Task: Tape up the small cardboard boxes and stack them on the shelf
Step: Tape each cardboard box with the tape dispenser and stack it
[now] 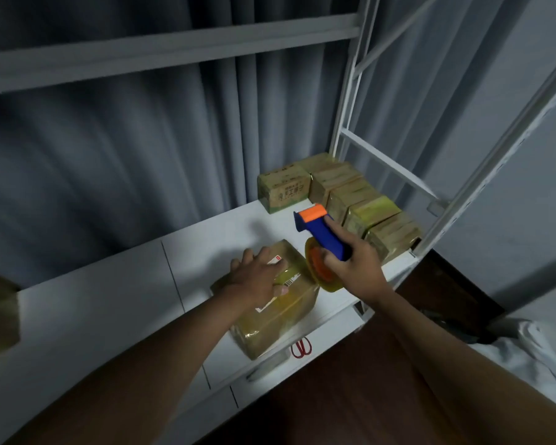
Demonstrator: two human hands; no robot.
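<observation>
- The cardboard box [270, 303] on the white shelf [109, 303] was pressed down under the flat, spread left hand [260, 275]
- The blue tape dispenser [321, 239] was gripped by the right hand [355, 263], just right of the box
- Taped boxes [344, 194] were lined up beyond the right hand
- Red scissors [301, 346] lay nearer than both hands

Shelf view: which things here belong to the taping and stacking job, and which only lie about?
Job: cardboard box under the left hand; tape dispenser gripped by the right hand; taped boxes stacked at the back; shelf.

Lying about: red scissors; curtain.
</observation>
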